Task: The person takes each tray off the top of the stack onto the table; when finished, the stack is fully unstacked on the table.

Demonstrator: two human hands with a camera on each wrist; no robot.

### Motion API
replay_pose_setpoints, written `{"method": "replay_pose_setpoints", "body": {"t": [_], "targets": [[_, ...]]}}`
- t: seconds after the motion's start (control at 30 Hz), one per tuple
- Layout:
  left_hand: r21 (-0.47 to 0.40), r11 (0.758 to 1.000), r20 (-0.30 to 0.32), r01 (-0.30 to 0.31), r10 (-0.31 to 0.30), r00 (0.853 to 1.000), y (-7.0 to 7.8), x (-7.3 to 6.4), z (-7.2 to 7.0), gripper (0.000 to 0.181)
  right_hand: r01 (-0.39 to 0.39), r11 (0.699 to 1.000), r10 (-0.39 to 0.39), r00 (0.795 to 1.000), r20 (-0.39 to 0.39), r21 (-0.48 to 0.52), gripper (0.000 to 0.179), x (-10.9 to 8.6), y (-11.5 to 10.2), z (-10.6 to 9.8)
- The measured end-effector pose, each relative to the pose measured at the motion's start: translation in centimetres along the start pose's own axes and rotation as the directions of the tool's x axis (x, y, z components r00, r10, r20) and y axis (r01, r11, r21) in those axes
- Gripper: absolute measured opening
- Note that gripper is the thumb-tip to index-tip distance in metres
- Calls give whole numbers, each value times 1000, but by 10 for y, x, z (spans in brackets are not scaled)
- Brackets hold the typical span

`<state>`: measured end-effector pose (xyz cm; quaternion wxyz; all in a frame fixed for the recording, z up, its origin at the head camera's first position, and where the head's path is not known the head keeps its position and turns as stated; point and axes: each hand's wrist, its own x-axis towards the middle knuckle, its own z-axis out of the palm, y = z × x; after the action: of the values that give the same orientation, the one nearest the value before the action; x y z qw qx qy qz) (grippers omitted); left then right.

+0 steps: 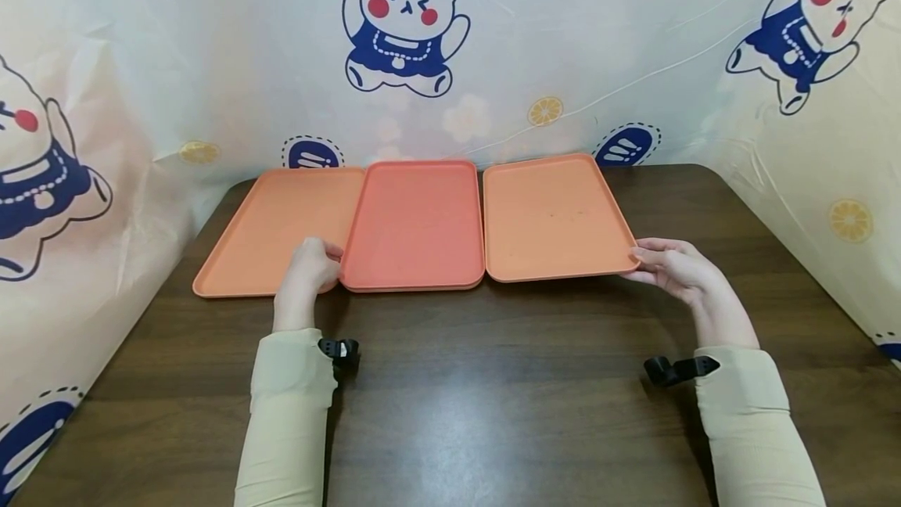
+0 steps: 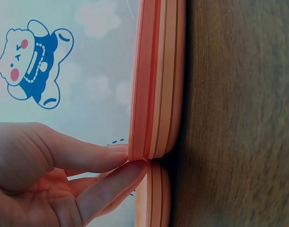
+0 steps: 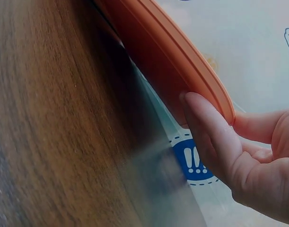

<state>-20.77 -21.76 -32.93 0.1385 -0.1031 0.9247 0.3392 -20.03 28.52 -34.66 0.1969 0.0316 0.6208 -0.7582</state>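
Note:
In the head view a red tray [image 1: 415, 225] lies between two orange trays. In the left wrist view the red tray [image 2: 144, 80] sits on top of another orange tray [image 2: 169, 80]. My left hand [image 1: 310, 268] is over the near right corner of the left orange tray [image 1: 281, 217], its thumb and fingertips pinching the red tray's corner. My right hand [image 1: 672, 268] grips the near right corner of the right orange tray [image 1: 556, 217], thumb above and fingers underneath. That tray's right side is raised off the table.
The trays stand in a row along the back of the dark wooden table [image 1: 450, 390]. A printed cloth [image 1: 507, 45] hangs behind and at both sides. Black straps with small devices [image 1: 341, 350] sit on both sleeves.

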Motion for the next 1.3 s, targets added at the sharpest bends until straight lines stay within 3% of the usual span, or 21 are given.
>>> {"method": "replay_pose_setpoints", "body": {"t": [0.13,0.3,0.43,0.73,1.3], "targets": [[4,1000,2,-3,3,1000,0,-1,0,42,-8,1000,8,1000,-8,-2,17,1,2,-1],[13,1000,5,-12,12,1000,0,-1,0,42,-15,999,14,1000,-26,-41,47,3,5,-2],[12,1000,4,-14,14,1000,0,-1,0,43,-20,998,18,999,-38,-57,60,5,7,-1],[5,1000,-3,-15,15,1000,-1,0,1,43,-24,995,15,996,-89,-102,64,8,8,1],[-9,1000,-1,-8,8,1000,0,-1,0,43,-8,999,3,994,-106,-54,62,14,14,10]]}}
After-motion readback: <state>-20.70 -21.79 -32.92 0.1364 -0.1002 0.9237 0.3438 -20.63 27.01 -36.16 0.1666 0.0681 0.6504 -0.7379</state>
